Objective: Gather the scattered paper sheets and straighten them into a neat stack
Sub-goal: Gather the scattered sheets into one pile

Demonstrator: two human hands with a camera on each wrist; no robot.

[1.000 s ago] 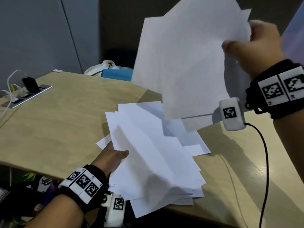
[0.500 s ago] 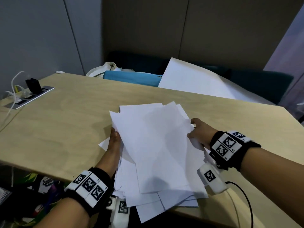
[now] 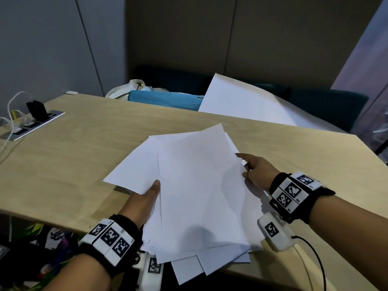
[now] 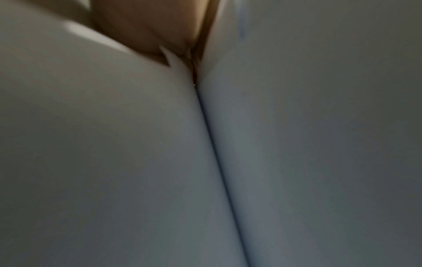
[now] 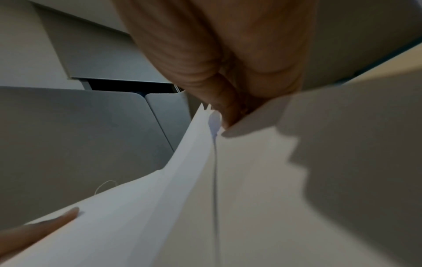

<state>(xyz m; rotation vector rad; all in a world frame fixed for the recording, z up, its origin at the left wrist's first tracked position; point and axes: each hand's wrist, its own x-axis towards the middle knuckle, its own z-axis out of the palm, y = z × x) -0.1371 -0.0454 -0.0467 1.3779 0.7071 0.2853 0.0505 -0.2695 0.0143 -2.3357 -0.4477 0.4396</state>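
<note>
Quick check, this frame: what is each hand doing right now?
Left hand: grips the left edge of the paper pile, thumb on top.
Right hand: pinches the pile's right edge.

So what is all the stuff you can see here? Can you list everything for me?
paper sheets: many, exact count unclear, white, fanned in an uneven pile at the table's near edge, some overhanging it
big sheet: one, white, leaning behind the table's far edge
table: one, light wood, under the pile
power strip: one, grey, set in the table's far left corner, with a black plug and white cables
blue thing: one, behind the far edge; cannot tell what it is
cloth bag: one, whitish, behind the blue thing
left hand: one, holds the pile's left side, thumb on top
right hand: one, pinches the pile's right edge
wristbands: two, black with black-and-white marker squares, one on each wrist
</note>
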